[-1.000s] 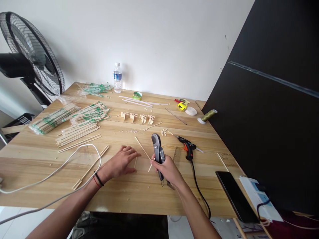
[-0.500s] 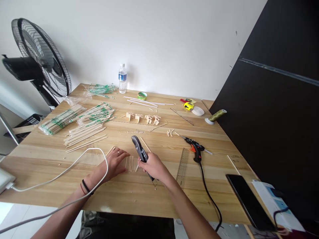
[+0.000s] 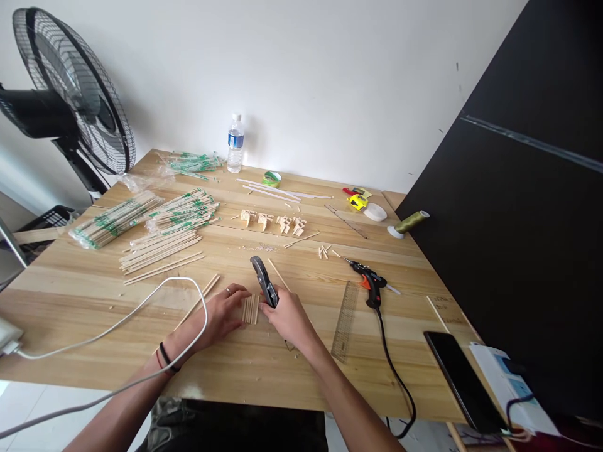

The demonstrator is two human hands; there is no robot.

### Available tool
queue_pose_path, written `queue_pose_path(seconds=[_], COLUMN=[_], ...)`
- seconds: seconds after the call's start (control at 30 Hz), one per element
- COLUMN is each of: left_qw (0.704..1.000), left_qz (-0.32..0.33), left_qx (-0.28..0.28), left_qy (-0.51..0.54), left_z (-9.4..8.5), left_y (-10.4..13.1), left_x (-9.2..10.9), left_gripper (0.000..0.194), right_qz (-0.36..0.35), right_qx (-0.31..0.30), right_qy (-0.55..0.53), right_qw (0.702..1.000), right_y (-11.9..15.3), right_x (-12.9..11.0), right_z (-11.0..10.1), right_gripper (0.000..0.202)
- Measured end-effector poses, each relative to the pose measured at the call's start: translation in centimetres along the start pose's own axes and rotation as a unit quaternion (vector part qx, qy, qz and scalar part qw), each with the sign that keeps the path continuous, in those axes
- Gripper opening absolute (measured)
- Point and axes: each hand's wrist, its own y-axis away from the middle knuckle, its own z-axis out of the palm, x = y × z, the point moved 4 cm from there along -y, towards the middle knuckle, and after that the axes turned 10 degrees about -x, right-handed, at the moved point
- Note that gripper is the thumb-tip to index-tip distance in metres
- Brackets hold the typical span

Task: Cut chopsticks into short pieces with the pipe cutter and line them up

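The right hand [image 3: 285, 312] grips grey cutters [image 3: 264, 279] right of the short sticks [image 3: 250, 309]; the left hand [image 3: 229, 311], fingers half-curled, is at their left.

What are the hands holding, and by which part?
The right hand holds the gray cutter around its middle, rounded end forward. Whether it also grips the long stick, or the left hand any short sticks, I cannot tell.

The fan [image 3: 75, 88] was black, the wooden surface [image 3: 155, 339] pale tan with streaky grain, the bottle's label [image 3: 236, 140] blue and white. The glue gun [image 3: 373, 285] was black with an orange trigger [image 3: 365, 282]; the tape measure [image 3: 358, 202], bright yellow.
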Motion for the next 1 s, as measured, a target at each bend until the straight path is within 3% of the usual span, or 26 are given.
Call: queue_pose_path(seconds=[0.4,1.0], left_qw=[0.999,0.999], left_qz=[-0.013,-0.004], left_qx=[0.028,0.035], left_qy=[0.033,0.033], left_z=[0.6,0.62], left_y=[0.11,0.34], left_x=[-0.36,-0.15], left_gripper=[0.063,0.056], right_qz=[0.002,0.018], right_qx=[0.014,0.022], right_qy=[-0.079,-0.148], right_qw=[0.997,0.989], right_y=[0.59,0.76], right_x=[0.69,0.74], right_z=[0.63,1.03], right_gripper=[0.022,0.02])
